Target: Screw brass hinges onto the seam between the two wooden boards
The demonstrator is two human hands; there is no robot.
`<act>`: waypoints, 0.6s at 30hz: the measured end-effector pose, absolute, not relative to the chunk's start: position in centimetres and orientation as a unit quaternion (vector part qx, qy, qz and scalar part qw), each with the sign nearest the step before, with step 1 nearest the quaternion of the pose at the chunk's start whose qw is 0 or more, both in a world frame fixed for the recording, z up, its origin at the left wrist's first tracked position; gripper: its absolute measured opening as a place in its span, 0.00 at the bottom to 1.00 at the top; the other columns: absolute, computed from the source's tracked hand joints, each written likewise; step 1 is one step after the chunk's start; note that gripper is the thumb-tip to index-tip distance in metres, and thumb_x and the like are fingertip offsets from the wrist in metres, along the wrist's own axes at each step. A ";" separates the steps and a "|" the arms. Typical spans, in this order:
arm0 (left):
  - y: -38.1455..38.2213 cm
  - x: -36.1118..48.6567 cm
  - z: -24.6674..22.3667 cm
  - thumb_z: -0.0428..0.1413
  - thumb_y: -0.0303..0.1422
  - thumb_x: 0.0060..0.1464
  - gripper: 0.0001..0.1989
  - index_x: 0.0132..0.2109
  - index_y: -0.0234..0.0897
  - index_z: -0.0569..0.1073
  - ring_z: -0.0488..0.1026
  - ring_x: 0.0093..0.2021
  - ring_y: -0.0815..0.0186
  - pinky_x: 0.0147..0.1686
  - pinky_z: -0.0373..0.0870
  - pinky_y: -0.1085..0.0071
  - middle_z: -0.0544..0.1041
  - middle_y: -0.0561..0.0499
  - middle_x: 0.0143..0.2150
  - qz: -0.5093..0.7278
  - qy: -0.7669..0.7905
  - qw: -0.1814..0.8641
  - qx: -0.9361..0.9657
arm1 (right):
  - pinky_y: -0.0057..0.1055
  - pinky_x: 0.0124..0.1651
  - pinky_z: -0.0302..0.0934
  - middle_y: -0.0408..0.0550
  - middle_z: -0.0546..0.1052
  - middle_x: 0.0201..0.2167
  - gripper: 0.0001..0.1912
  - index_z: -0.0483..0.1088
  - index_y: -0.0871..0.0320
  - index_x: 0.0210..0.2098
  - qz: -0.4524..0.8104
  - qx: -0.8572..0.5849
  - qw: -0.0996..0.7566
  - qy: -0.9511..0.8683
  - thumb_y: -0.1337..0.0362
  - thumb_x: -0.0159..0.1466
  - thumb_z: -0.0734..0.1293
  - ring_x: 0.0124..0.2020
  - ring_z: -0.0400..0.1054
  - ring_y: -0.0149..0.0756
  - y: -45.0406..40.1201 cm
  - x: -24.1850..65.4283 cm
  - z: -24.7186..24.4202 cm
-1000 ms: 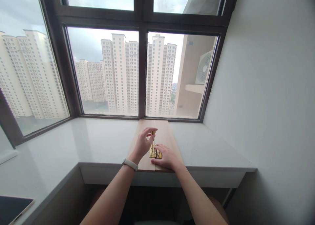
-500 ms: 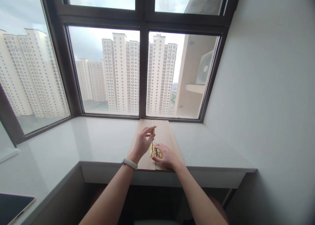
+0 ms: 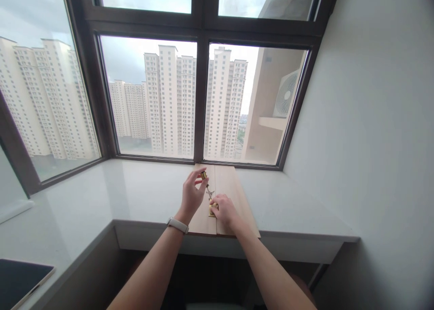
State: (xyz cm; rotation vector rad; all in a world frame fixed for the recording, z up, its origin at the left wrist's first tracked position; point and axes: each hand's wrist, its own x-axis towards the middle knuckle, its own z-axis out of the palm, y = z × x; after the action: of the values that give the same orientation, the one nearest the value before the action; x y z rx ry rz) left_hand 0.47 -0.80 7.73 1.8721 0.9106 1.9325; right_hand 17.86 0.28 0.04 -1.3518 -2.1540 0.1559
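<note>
My left hand is closed round the black-and-yellow handle of a screwdriver. The screwdriver leans, its thin shaft slanting down and right towards my right hand. Small metal pieces that look like screws show crosswise at the lower shaft; whether they cling to it is too small to tell. My right hand is closed at a brass-coloured hinge, its fingers curled over the right part and hiding it. Under the hinge lie two pale wooden boards, side by side with a seam between them.
The boards rest on a white windowsill counter, reaching its front edge. A dark-framed window stands behind, and a white wall rises at the right. A flat dark-screened device lies at the lower left.
The screwdriver has gone from upright to tilted, its handle moving left with my left hand. My right fingers have curled in over the hinge, and the screw-like pieces now show by the shaft.
</note>
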 end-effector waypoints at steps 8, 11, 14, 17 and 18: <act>-0.6 -1.3 7.3 0.58 0.36 0.64 0.17 0.59 0.42 0.74 0.79 0.47 0.61 0.42 0.83 0.65 0.78 0.44 0.51 0.689 0.333 0.149 0.626 | 0.31 0.48 0.62 0.48 0.80 0.38 0.10 0.81 0.53 0.38 0.121 -0.508 0.328 -0.787 0.65 0.67 0.66 0.42 0.73 0.39 1.8 17.7 -1.0; -0.4 -1.5 7.0 0.58 0.36 0.64 0.17 0.59 0.42 0.74 0.79 0.47 0.61 0.42 0.83 0.65 0.78 0.44 0.50 0.689 0.338 0.156 0.622 | 0.30 0.45 0.62 0.48 0.81 0.39 0.11 0.80 0.53 0.41 0.132 -0.495 0.339 -0.789 0.63 0.68 0.65 0.39 0.74 0.37 3.0 18.1 -1.1; -0.3 -1.5 6.6 0.59 0.36 0.64 0.18 0.60 0.42 0.74 0.79 0.47 0.61 0.43 0.83 0.64 0.78 0.43 0.51 0.685 0.343 0.166 0.622 | 0.28 0.41 0.61 0.46 0.81 0.35 0.10 0.77 0.54 0.46 0.125 -0.550 0.351 -0.748 0.64 0.65 0.67 0.36 0.73 0.37 4.6 18.4 -0.9; -0.2 -1.5 6.3 0.58 0.36 0.65 0.18 0.60 0.42 0.73 0.79 0.48 0.60 0.43 0.83 0.64 0.79 0.43 0.51 0.680 0.348 0.176 0.621 | 0.28 0.41 0.60 0.47 0.82 0.35 0.05 0.77 0.54 0.39 0.106 -0.591 0.333 -0.727 0.64 0.65 0.68 0.37 0.74 0.36 6.3 18.4 -0.8; -0.2 -1.5 6.2 0.58 0.36 0.64 0.18 0.60 0.42 0.73 0.79 0.48 0.60 0.43 0.83 0.64 0.79 0.43 0.51 0.678 0.349 0.179 0.622 | 0.28 0.41 0.60 0.47 0.82 0.35 0.05 0.77 0.54 0.37 0.104 -0.594 0.326 -0.728 0.64 0.65 0.68 0.38 0.74 0.36 6.7 18.3 -0.8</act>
State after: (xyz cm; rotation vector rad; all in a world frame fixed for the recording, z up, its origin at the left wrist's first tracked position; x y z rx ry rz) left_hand -1.48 -0.15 6.21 1.7576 0.9871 1.9170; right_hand 18.28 6.72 -0.84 -1.5551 -1.9081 0.2735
